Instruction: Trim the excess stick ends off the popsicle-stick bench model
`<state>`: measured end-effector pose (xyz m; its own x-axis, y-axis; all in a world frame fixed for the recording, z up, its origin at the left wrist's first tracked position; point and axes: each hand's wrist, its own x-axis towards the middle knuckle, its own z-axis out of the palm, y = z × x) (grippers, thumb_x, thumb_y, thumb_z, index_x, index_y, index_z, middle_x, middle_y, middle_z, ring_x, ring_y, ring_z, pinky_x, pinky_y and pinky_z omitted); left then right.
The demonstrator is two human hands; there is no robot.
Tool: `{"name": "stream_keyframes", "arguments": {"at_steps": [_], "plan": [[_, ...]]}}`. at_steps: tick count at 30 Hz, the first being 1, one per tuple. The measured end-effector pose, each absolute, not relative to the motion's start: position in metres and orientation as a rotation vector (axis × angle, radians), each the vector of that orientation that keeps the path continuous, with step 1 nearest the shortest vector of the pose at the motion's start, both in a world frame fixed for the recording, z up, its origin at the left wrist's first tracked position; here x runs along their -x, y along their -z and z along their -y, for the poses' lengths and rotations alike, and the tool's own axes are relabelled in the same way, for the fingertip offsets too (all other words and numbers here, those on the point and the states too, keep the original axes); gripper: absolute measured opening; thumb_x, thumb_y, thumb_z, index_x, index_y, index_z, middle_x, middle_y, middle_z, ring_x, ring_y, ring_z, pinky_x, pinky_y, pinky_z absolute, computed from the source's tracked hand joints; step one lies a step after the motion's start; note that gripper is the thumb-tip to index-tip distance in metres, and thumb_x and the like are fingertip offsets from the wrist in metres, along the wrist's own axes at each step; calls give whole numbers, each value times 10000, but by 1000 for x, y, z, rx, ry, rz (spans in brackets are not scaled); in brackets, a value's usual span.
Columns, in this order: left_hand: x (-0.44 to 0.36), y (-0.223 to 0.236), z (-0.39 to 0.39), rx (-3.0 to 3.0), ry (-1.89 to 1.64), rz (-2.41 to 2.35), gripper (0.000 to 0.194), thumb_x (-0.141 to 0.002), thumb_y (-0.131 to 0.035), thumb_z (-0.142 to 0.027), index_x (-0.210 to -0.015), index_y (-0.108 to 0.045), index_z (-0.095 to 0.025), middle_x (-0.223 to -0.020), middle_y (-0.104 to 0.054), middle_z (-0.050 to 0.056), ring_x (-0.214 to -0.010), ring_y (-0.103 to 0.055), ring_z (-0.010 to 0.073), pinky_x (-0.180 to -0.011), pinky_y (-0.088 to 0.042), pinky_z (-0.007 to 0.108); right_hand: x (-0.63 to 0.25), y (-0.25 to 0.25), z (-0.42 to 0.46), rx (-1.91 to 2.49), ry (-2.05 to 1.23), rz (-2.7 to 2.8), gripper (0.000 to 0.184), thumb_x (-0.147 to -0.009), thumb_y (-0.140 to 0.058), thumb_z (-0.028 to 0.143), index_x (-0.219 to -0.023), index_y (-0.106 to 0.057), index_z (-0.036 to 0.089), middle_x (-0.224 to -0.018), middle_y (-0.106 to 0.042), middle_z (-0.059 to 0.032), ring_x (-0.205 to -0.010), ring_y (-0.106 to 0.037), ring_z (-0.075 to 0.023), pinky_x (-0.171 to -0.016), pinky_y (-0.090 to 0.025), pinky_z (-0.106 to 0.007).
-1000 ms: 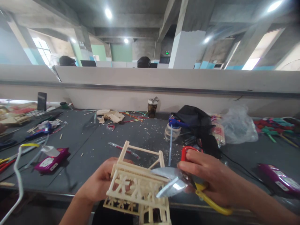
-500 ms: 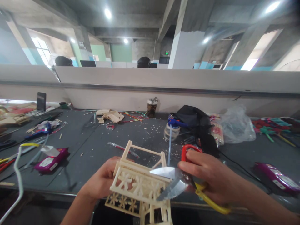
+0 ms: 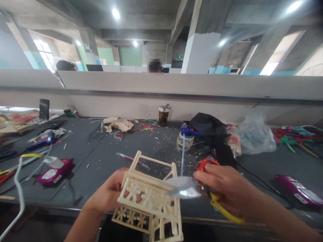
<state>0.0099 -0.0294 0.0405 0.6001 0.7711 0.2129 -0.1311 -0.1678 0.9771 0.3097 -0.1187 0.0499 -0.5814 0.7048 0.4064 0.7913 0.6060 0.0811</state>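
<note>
My left hand (image 3: 111,193) is closed around the left side of a small wooden stick model (image 3: 148,210), tilted above the table's front edge. The model has railings with star-shaped lattice and a raised frame at its back. In my right hand (image 3: 224,185) is a pair of scissors (image 3: 184,188) with one red and one yellow handle. Their blades lie nearly together, blurred, over the model's right side. Whether the tips touch the wood I cannot tell. Part of my left fingers is hidden behind the sticks.
Behind the model stands a glue gun (image 3: 190,131) on a glass jar (image 3: 185,142), a glue stick (image 3: 182,158) hanging down. A purple tissue pack (image 3: 59,173) lies left, another (image 3: 299,190) right. A clear plastic bag (image 3: 257,134) and a cup (image 3: 164,116) stand farther back, near a low partition (image 3: 176,84).
The scissor blades were spread apart and have now come together over the model. The model shifted slightly right, then slightly back. My left hand keeps its grip.
</note>
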Motion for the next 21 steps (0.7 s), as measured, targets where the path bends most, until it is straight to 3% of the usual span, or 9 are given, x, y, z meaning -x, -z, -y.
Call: {"name": "stream_keyframes", "arguments": {"at_steps": [5, 11, 21], "plan": [[-8, -29, 23, -1592, -647, -473, 239, -662, -730, -396, -626, -714, -161, -623, -638, 68, -587, -564, 174, -560, -484, 256, -298, -56, 115, 1313, 156, 2317, 284, -834, -529, 164, -1107, -483, 228, -871, -604, -43, -735, -566, -167, -634, -427, -258], [-19, -16, 19, -1581, -493, -355, 201, -754, -676, -321, -714, -660, -124, -646, -548, 19, -572, -451, 102, -546, -394, 201, -279, -66, 113, 1400, 26, 2367, 438, -725, -516, 60, -1135, -524, 216, -882, -591, -45, -750, -547, -170, -637, -415, -259], [-26, -24, 22, -1656, -540, -361, 273, -757, -665, -387, -702, -637, -122, -681, -519, 19, -599, -428, 107, -541, -357, 200, -276, -76, 114, 1455, 30, 2466, 409, -724, -501, 65, -1103, -552, 209, -820, -626, -31, -708, -555, -167, -617, -388, -256]]}}
